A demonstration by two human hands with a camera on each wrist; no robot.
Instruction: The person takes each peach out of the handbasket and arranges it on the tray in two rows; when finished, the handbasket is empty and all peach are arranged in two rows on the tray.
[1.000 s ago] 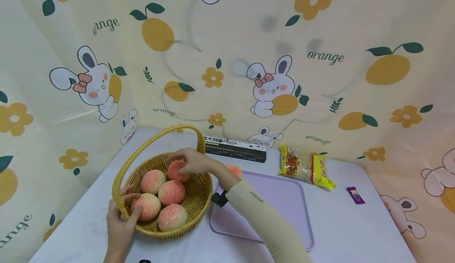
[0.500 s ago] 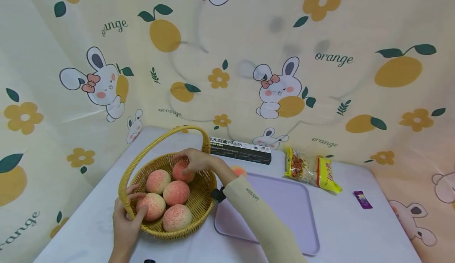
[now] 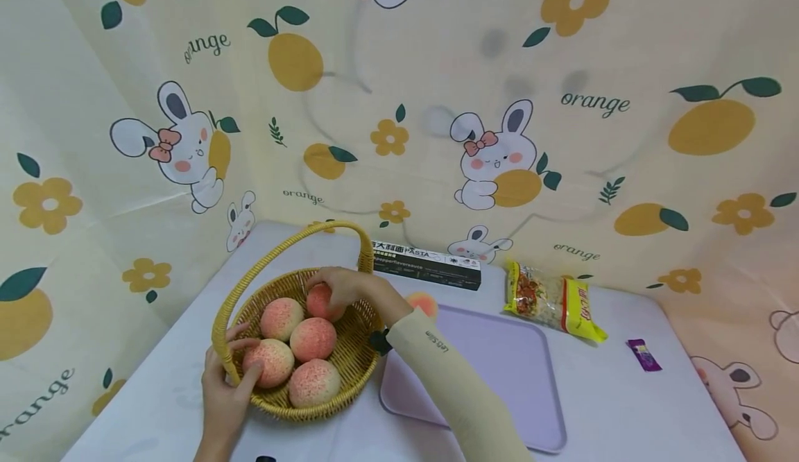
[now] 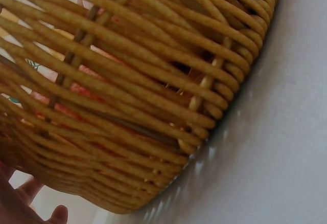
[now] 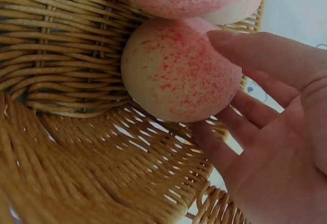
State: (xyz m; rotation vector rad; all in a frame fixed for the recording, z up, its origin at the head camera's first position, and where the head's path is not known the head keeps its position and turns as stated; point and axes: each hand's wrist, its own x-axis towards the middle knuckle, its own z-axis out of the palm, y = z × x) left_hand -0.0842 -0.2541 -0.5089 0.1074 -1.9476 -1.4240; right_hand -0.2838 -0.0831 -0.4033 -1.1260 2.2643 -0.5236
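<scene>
Five round, pink-speckled peaches are counted in the woven yellow wicker basket (image 3: 293, 351) on the white table (image 3: 624, 406), and a sixth (image 3: 424, 304) is seen beside the flat lilac plastic tray (image 3: 499, 379). The rearmost peach (image 3: 320, 301) is enclosed by the curled fingers of the right hand (image 3: 346, 285), while the basket rim is gripped by the left hand (image 3: 227, 386). Only in the right wrist view is that peach's mottled skin shown against the weave.
</scene>
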